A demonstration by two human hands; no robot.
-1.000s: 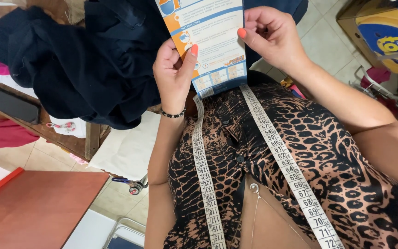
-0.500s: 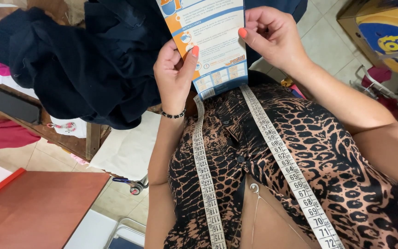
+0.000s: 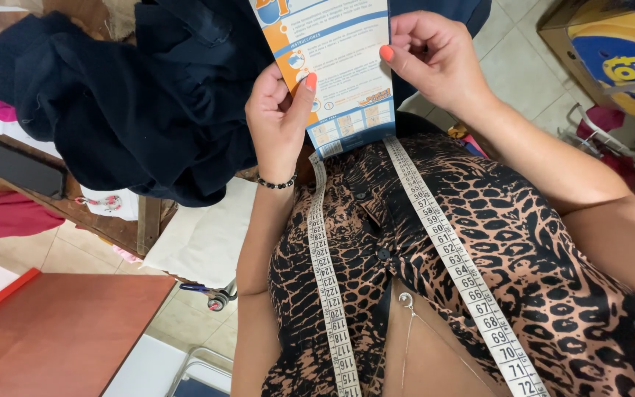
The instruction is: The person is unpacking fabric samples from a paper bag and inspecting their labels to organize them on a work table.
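Both hands hold a flat, glossy printed card [image 3: 336, 73], blue, white and orange, close in front of the chest. The left hand [image 3: 277, 121] has its grip closed on the left edge, thumb pressed on the front. The right hand [image 3: 435, 59] pinches the right edge. A soft white measuring tape [image 3: 446, 242] hangs over the patterned blouse. A crumpled dark navy cloth [image 3: 126, 103] lies on the wooden desk [image 3: 123, 228] beside the card.

Printed card [image 3: 339, 73] held between both hands, in front of the person's chest.
Left hand [image 3: 277, 121] grips its left edge, right hand [image 3: 431, 59] its right edge; a fabric heap [image 3: 126, 103] lies left on the tabletop [image 3: 112, 224], and a tape measure [image 3: 442, 250] hangs below the card.
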